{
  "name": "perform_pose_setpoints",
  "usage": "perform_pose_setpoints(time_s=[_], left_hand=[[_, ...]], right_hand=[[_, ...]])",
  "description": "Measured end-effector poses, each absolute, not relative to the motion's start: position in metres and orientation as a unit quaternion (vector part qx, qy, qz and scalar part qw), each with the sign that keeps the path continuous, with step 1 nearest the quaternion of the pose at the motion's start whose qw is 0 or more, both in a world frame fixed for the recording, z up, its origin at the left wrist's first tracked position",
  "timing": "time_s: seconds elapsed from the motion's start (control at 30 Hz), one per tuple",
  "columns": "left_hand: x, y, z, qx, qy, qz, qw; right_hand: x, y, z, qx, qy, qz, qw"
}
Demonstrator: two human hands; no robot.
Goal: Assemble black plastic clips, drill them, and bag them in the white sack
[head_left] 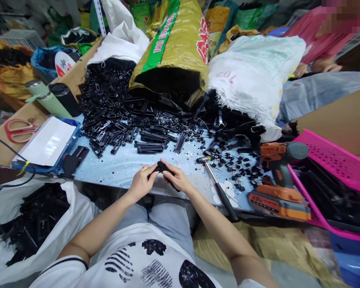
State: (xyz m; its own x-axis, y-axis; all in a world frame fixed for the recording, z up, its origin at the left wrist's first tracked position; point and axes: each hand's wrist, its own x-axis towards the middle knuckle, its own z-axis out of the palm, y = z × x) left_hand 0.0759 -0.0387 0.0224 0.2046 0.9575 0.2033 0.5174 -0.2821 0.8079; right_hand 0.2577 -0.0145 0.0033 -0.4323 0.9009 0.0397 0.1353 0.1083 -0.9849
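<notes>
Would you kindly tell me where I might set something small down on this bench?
The widest open, lightly speckled patch of blue tabletop lies between the black bracket at left and the held black piece, before the heap of black parts. A smaller patch lies left of the hammer. It is crowded below the sacks and between hammer and drill.
</notes>
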Motion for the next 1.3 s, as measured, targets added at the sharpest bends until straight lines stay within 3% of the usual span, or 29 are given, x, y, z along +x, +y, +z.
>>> perform_pose_setpoints(time_s=[0.1, 0.3, 0.4, 0.47, 0.6, 0.73, 0.83, 0.97, 1.13, 1.2, 1.3], left_hand=[[0.081, -0.043, 0.022, 0.716, 0.522, 0.381, 0.264], [0.092, -0.041, 0.020, 0.684, 0.503, 0.477, 0.224], [0.088, -0.040, 0.009, 0.706, 0.476, 0.459, 0.252], [0.085, -0.042, 0.000, 0.689, 0.511, 0.441, 0.262], [0.082, -0.044, -0.007, 0.701, 0.595, 0.335, 0.206], [0.084, -0.027, 0.004, 0.868, 0.447, 0.155, 0.151], [0.090, -0.013, 0.010, 0.907, 0.394, 0.080, 0.130], [0.088, -0.012, 0.011, 0.888, 0.446, 0.062, 0.093], [0.069, -0.019, 0.006, 0.874, 0.476, 0.043, 0.091], [0.069, -0.019, 0.003, 0.881, 0.460, 0.051, 0.100], [0.077, -0.016, -0.003, 0.888, 0.446, 0.052, 0.101]], right_hand=[[0.262, -0.015, 0.004, -0.387, -0.712, 0.470, 0.351], [0.241, -0.033, -0.008, -0.418, -0.669, 0.451, 0.418], [0.237, -0.034, -0.010, -0.418, -0.711, 0.417, 0.383], [0.244, -0.023, -0.006, -0.417, -0.765, 0.381, 0.310], [0.296, 0.030, 0.009, -0.538, -0.779, 0.264, 0.186], [0.375, 0.100, 0.023, -0.813, -0.545, 0.021, 0.203], [0.414, 0.134, 0.023, -0.869, -0.451, -0.008, 0.205], [0.435, 0.131, 0.025, -0.863, -0.447, -0.019, 0.236], [0.441, 0.066, 0.068, -0.752, -0.565, -0.203, 0.273], [0.420, 0.035, 0.085, -0.692, -0.644, -0.218, 0.244], [0.359, -0.001, 0.081, -0.620, -0.759, -0.138, 0.145]])
